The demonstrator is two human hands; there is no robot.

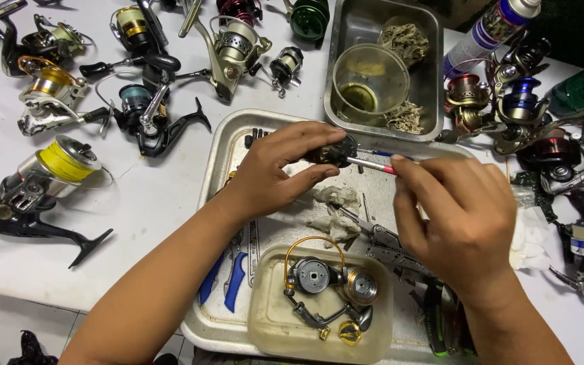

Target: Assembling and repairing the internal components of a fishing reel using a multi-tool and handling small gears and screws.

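Clearly your left hand (pixel 275 169) pinches the small, rigid, probably greasy reel part (pixel 332 152) by its edges; your right hand (pixel 464 216) grips the thin tool (pixel 371 163).

Bright, even overhead light — soft shadows under hands, mild glare on white table (pixel 163 196), sharp focus.

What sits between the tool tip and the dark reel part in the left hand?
Nothing visible. The right hand holds the thin tool with its tip already at the dark reel part, which the left hand pinches above the metal tray. The exact contact point is too small to tell.
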